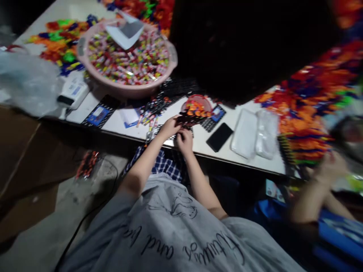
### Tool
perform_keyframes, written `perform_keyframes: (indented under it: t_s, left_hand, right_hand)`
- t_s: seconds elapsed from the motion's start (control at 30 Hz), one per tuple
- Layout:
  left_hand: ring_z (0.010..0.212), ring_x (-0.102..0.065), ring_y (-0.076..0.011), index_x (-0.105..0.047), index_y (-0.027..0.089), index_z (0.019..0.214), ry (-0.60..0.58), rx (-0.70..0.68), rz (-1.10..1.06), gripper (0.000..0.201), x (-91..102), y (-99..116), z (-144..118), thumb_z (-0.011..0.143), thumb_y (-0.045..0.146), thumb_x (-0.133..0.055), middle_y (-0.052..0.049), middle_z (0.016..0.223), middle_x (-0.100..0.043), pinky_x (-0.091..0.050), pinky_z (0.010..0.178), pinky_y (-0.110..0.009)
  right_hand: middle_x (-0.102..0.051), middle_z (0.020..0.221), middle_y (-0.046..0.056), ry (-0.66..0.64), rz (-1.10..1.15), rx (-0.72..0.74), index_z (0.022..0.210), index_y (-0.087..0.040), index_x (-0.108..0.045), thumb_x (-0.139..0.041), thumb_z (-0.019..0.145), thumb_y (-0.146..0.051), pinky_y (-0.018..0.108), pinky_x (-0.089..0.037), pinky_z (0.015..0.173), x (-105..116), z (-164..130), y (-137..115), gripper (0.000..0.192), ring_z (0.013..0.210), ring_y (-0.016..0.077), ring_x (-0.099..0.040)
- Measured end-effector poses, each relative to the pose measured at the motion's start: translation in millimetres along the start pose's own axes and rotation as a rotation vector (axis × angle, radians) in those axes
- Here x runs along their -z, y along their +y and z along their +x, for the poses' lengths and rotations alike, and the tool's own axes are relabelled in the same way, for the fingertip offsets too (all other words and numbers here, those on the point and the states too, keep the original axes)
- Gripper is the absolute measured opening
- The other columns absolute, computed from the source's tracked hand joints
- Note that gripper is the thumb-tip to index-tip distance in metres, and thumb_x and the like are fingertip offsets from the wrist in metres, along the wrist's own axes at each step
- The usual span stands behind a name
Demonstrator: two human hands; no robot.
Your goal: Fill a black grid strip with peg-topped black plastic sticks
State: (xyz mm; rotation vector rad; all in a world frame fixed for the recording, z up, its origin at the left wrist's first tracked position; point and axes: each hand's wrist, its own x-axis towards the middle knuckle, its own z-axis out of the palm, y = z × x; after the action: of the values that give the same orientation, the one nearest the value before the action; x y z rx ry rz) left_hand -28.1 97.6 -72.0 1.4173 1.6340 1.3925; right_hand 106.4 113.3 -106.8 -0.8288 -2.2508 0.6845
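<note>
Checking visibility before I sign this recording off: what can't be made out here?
Head view throughout:
Exact grip of the left hand and right hand: blurred, small, among dark pieces.
Tabletop behind the dark shape: hidden by it.
Basin contents under the folded card: covered by it.
Plastic bag, left end: cut off by the left edge.
Co-worker's hand: blurred.

"Can your right hand [185, 141] slide sideways?"

"A little: bare white table [200, 145] separates it from the black phone [219, 136]. Past that, the clear plastic packs [244, 134] block me."

"Straight ahead?"

"A dark, blurred bundle [188, 120] sits at my fingertips, the red basket [208, 102] just beyond. Farther off, a large dark shape [255, 45] hides the table; I can't tell its height."

"And your left hand [170, 126]?"

"Loose strips [145, 116] crowd that side, the wide pink basin [127, 90] behind them. Only a thin band along the front edge is bare."
</note>
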Motion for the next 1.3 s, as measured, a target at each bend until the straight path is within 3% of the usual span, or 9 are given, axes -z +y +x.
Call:
perform_keyframes:
  t_s: [0.13, 0.33, 0.53, 0.73, 0.9, 1.1, 1.3]
  left_hand:
    - [0.098, -0.066, -0.0209, -0.062, 0.020, 0.110, -0.070, 0.044, -0.113, 0.031, 7.5, -2.2, 11.3, 0.079, 0.017, -0.060, -0.006, 0.101, -0.069, -0.054, 0.093, -0.038]
    - [0.117, -0.060, -0.0244, -0.053, 0.020, 0.125, -0.178, -0.029, -0.264, 0.058, 25.9, -1.7, 35.2, 0.072, 0.033, -0.073, -0.012, 0.129, -0.060, -0.047, 0.105, -0.041]
    - [0.105, -0.063, -0.0221, -0.063, 0.020, 0.108, -0.227, 0.013, -0.254, 0.048, 43.2, 11.9, 56.5, 0.064, 0.033, -0.080, -0.009, 0.113, -0.065, -0.053, 0.095, -0.037]
    - [0.088, -0.064, -0.0187, -0.062, 0.022, 0.097, -0.308, 0.012, -0.115, 0.038, 51.4, 27.2, 71.2, 0.063, 0.029, -0.080, -0.005, 0.094, -0.066, -0.055, 0.078, -0.030]
    - [0.078, -0.059, -0.0153, -0.056, 0.021, 0.081, -0.217, -0.064, 0.059, 0.028, 49.5, 26.0, 73.8, 0.065, 0.031, -0.077, -0.001, 0.083, -0.059, -0.052, 0.070, -0.026]
    - [0.085, -0.056, -0.0145, -0.052, 0.020, 0.076, -0.043, -0.276, 0.120, 0.021, 39.7, 18.7, 67.6, 0.072, 0.026, -0.072, -0.001, 0.084, -0.056, -0.047, 0.082, -0.028]
    - [0.075, -0.054, -0.0126, -0.052, 0.019, 0.074, 0.160, -0.445, 0.246, 0.018, 24.9, 24.0, 49.1, 0.076, 0.021, -0.069, 0.001, 0.076, -0.054, -0.045, 0.077, -0.029]
  right_hand:
    - [-0.067, 0.090, 0.005, 0.029, 0.006, -0.044, 0.085, -0.023, -0.064, -0.046, 0.085, -0.015, 0.037, -0.047, 0.084, -0.7, 11.5, -3.9, 0.020, 0.090, 0.0223, -0.059]
    - [-0.068, 0.097, 0.006, 0.046, 0.045, -0.071, 0.088, -0.019, -0.065, -0.050, 0.085, -0.012, 0.034, -0.043, 0.088, -1.7, 15.9, 7.9, 0.017, 0.093, 0.0203, -0.057]
    - [-0.067, 0.099, 0.006, 0.026, 0.110, -0.070, 0.092, -0.018, -0.065, -0.051, 0.087, -0.011, 0.032, -0.040, 0.089, -4.1, 12.9, 14.3, 0.016, 0.093, 0.0194, -0.054]
    - [-0.068, 0.098, 0.006, 0.043, 0.141, -0.070, 0.093, -0.017, -0.065, -0.052, 0.087, -0.012, 0.032, -0.041, 0.089, -4.5, 15.7, 15.4, 0.015, 0.092, 0.0201, -0.054]
    - [-0.068, 0.096, 0.007, 0.078, 0.164, -0.045, 0.091, -0.016, -0.066, -0.052, 0.085, -0.009, 0.033, -0.042, 0.087, -0.2, 18.6, 11.8, 0.017, 0.089, 0.0201, -0.055]
    - [-0.068, 0.096, 0.007, 0.090, 0.181, -0.035, 0.091, -0.016, -0.066, -0.051, 0.085, -0.008, 0.033, -0.042, 0.088, 0.7, 19.8, 11.6, 0.018, 0.089, 0.0196, -0.054]
    - [-0.067, 0.095, 0.006, 0.058, 0.172, -0.073, 0.092, -0.016, -0.066, -0.050, 0.085, -0.007, 0.032, -0.042, 0.088, 2.4, 20.4, 10.5, 0.019, 0.089, 0.0197, -0.054]
